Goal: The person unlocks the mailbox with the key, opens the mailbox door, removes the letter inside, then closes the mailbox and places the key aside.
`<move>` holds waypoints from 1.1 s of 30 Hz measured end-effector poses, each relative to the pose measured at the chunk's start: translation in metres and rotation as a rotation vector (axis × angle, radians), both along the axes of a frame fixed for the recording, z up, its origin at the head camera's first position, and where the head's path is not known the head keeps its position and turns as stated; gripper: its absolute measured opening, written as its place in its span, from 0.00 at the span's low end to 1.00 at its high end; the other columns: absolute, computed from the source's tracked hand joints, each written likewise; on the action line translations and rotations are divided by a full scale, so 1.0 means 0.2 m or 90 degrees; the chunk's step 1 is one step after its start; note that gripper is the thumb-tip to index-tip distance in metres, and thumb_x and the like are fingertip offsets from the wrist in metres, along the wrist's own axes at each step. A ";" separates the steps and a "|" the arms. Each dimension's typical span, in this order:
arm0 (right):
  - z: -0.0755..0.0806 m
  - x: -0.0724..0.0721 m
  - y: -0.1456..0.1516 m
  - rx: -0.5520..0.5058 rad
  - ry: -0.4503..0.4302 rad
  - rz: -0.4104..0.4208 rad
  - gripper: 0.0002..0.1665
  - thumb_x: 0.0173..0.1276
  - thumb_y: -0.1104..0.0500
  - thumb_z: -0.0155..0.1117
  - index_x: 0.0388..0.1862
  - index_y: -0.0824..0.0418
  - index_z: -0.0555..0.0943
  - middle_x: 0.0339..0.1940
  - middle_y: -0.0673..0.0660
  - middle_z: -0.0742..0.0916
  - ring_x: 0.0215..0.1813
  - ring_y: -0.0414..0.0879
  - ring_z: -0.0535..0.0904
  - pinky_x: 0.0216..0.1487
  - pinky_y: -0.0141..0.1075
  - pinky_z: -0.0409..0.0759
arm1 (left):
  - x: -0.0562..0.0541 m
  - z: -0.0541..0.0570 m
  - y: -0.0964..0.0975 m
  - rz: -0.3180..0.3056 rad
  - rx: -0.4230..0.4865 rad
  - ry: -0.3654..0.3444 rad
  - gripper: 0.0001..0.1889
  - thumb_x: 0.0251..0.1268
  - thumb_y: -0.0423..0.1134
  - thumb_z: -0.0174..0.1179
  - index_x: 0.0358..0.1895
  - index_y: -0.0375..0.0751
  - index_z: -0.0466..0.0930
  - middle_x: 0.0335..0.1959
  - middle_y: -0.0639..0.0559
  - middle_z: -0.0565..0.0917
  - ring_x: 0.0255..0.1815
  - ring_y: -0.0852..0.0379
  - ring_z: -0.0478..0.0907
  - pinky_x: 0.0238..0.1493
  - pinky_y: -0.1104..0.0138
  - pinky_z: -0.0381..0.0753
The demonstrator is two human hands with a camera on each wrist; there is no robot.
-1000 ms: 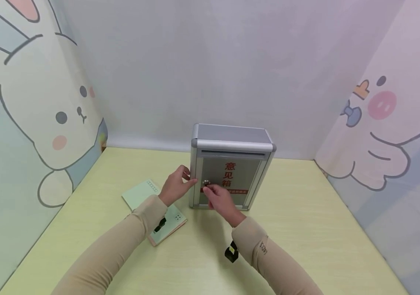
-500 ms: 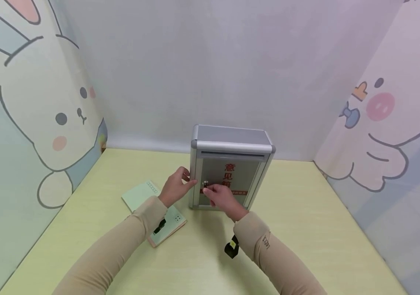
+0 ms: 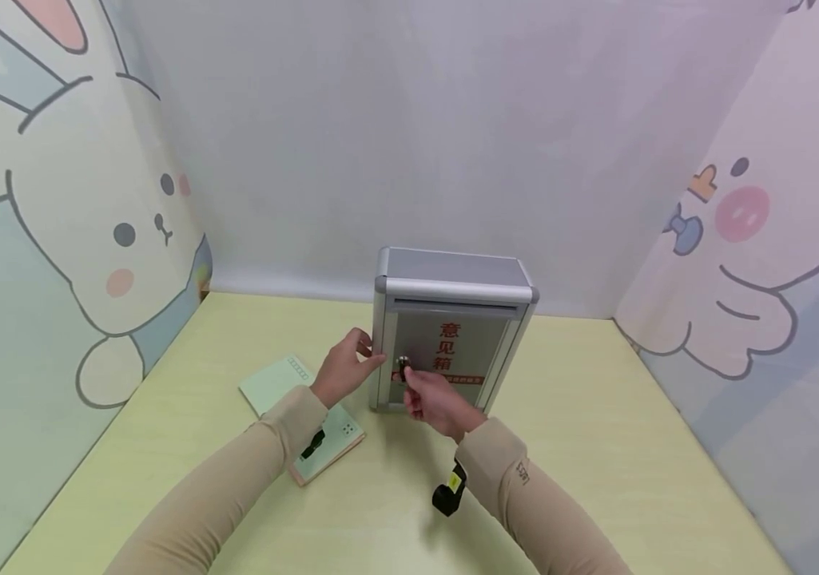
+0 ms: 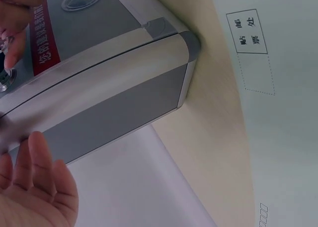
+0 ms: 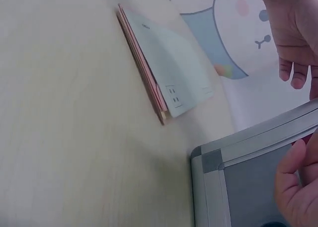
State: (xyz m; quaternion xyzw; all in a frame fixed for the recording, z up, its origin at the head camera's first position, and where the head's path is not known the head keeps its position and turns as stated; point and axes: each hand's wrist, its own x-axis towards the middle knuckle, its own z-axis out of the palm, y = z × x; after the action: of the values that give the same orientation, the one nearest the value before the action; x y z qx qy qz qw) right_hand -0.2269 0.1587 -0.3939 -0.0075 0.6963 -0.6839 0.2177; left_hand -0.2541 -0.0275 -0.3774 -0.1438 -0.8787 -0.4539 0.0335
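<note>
A silver-grey metal suggestion box point(image 3: 458, 267) with red lettering and a slot stands upright on the table. Its round lock point(image 3: 403, 361) sits at the left of the front door, a small black-headed key point(image 3: 403, 372) at it. My right hand point(image 3: 441, 403) pinches this key between thumb and index finger, the other fingers curled below. At the box's left edge, my left hand point(image 3: 344, 367) rests its thumb on the front frame and touches the side with its fingertips. The left wrist view shows these relaxed fingers point(image 4: 42, 167) against the grey side panel.
Pale green envelopes point(image 3: 276, 383) lie stacked on the yellowish table point(image 3: 582, 447), partly under my left forearm. Pinkish-brown edges show beneath the top one in the right wrist view. A pale curtain point(image 3: 294, 160) hangs behind the box, with cartoon animals on both sides.
My right hand has turned and shifted slightly right, its fingers now more curled. The black key head shows more plainly below the lock. My left hand has stayed at the box's edge.
</note>
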 end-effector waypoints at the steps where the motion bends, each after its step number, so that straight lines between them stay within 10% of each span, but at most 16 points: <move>1: -0.01 0.00 0.00 -0.017 -0.006 -0.001 0.25 0.79 0.50 0.43 0.59 0.70 0.70 0.23 0.50 0.75 0.26 0.41 0.66 0.32 0.34 0.67 | 0.00 0.00 0.00 0.000 0.000 0.001 0.15 0.66 0.40 0.61 0.47 0.35 0.69 0.43 0.41 0.79 0.43 0.46 0.77 0.41 0.55 0.76; 9: -0.01 0.00 -0.01 -0.062 -0.021 -0.033 0.16 0.78 0.52 0.46 0.29 0.57 0.68 0.21 0.48 0.74 0.25 0.40 0.66 0.32 0.35 0.66 | 0.00 0.00 0.00 -0.001 0.003 -0.003 0.15 0.66 0.39 0.61 0.47 0.35 0.69 0.43 0.41 0.79 0.44 0.46 0.77 0.41 0.55 0.76; 33: 0.04 0.03 -0.07 0.133 0.108 -0.139 0.15 0.73 0.55 0.54 0.28 0.62 0.70 0.13 0.50 0.69 0.19 0.44 0.61 0.31 0.39 0.65 | 0.00 0.01 0.00 0.006 -0.005 -0.013 0.15 0.66 0.40 0.60 0.48 0.35 0.69 0.45 0.40 0.79 0.46 0.45 0.76 0.44 0.55 0.76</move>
State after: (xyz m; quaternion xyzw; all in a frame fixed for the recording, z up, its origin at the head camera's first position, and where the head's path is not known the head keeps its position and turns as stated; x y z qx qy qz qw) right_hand -0.2204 0.1446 -0.3858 0.0336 0.7763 -0.6241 0.0821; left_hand -0.2542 -0.0269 -0.3763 -0.1348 -0.8814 -0.4519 0.0263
